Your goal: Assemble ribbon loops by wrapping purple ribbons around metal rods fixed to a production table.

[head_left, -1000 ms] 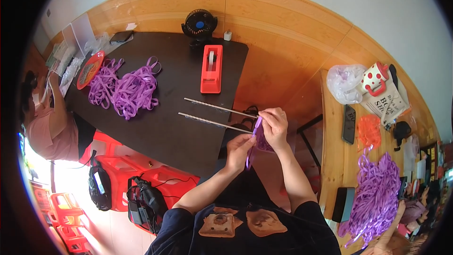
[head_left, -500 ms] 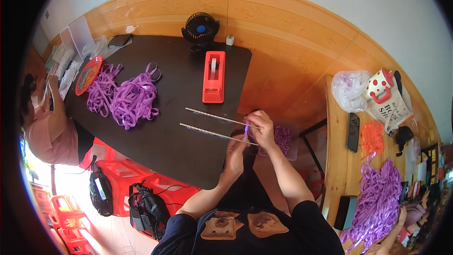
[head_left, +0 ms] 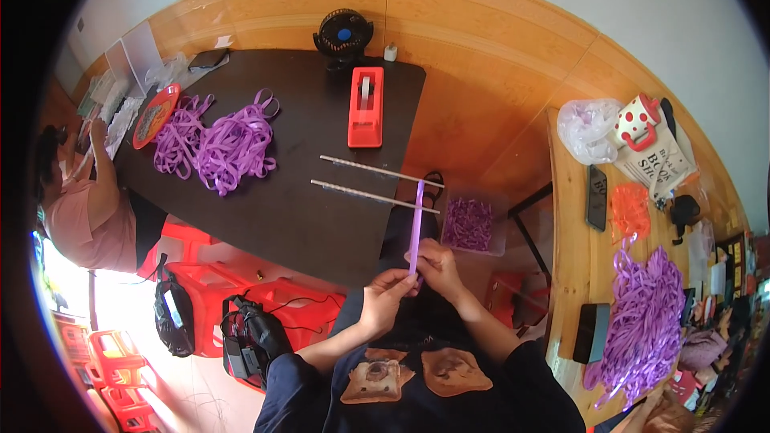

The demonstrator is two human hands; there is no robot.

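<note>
Two thin twisted rods, the far rod (head_left: 365, 165) and the near rod (head_left: 361, 193), lie side by side on the dark table (head_left: 321, 248) and jut past its right edge. A strip of purple ribbon (head_left: 415, 232) runs from their free ends down toward my lap, looking taut. My left hand (head_left: 387, 298) pinches the ribbon's lower part between thumb and fingers. Right beside it, my right hand (head_left: 438, 271) is closed on the same ribbon, its fingertips partly hidden. How the ribbon passes around the rods is too small to tell.
Purple ribbon heaps (head_left: 237, 148) lie on the dark table near a red tape dispenser (head_left: 366, 108) and black fan (head_left: 343, 34). Below stands a clear bin (head_left: 499, 244) of purple pieces. A wooden table (head_left: 573, 273) at right carries more ribbon (head_left: 642, 321). Another person (head_left: 88, 216) sits at left.
Both hands have moved from the rod ends back toward my body, drawing the ribbon out into a long strip. The view has tilted slightly downward.
</note>
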